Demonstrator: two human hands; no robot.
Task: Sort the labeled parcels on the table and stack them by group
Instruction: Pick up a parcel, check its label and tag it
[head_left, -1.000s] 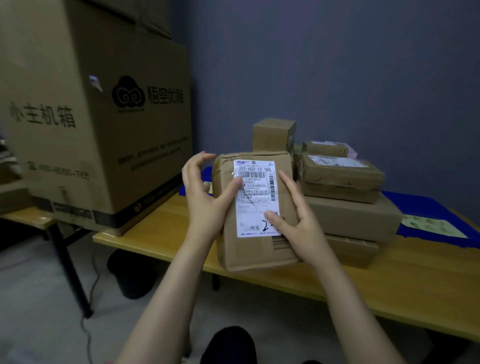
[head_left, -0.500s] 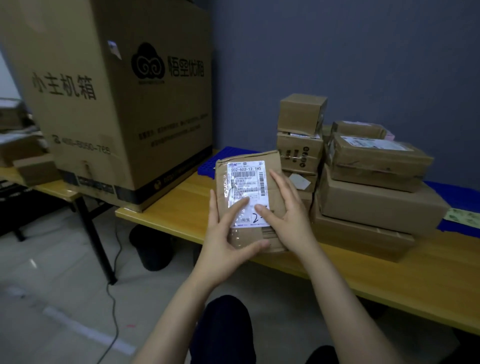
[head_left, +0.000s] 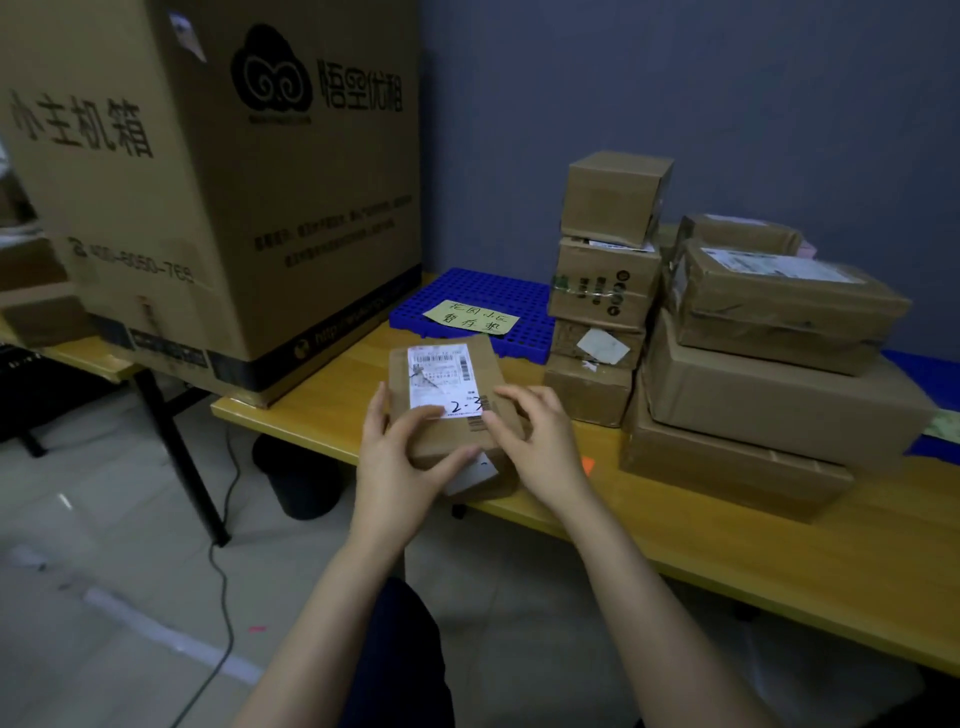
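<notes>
While both hands held it, the labeled parcel (head_left: 491, 364) sat low at the table's (head_left: 727, 551) front edge, just in front of the blue grid mat (head_left: 467, 288) w/ its yellow note (head_left: 470, 316). Grip: the left hand (head_left: 395, 462) clasped the near-left corner, thumb on top; the right hand (head_left: 540, 441) had fingers curled over the right edge. Its label (head_left: 441, 384) faced up, handwritten "2-3" or sim. Whether a 2nd parcel lay under it, couldn't tell.

Progress, my read: well along. Two piles were up on the right, a tall stack (head_left: 602, 291) of 4 small boxes & a wide stack (head_left: 779, 395) of flatter ones, close side by side. Prob. this one was among the last. Left to do: match it to its group, set it down, let go.
</notes>
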